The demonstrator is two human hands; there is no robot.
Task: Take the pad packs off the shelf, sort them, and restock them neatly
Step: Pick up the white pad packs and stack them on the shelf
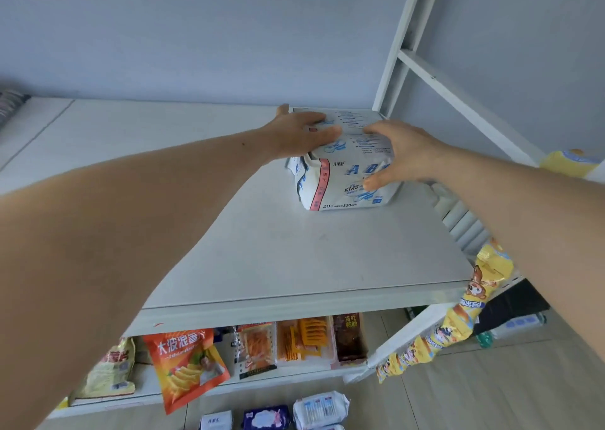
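Note:
A cluster of white pad packs [340, 180] with blue lettering and a pink stripe stands at the back right of the white top shelf [268, 259]. My left hand [299, 134] lies on the top left of the packs, fingers spread over them. My right hand [399, 152] clasps the right side of the front pack, thumb on its face. More pad packs lie on the floor below: a white one [319, 410], a dark blue one [266, 418] and a small white one [216, 421].
The lower shelf holds snack bags, including an orange chip bag [185, 364] and trays of orange packets [306, 341]. A strip of yellow snack packets [458, 315] hangs off the shelf's right end. A white metal frame [406, 46] rises at the back right.

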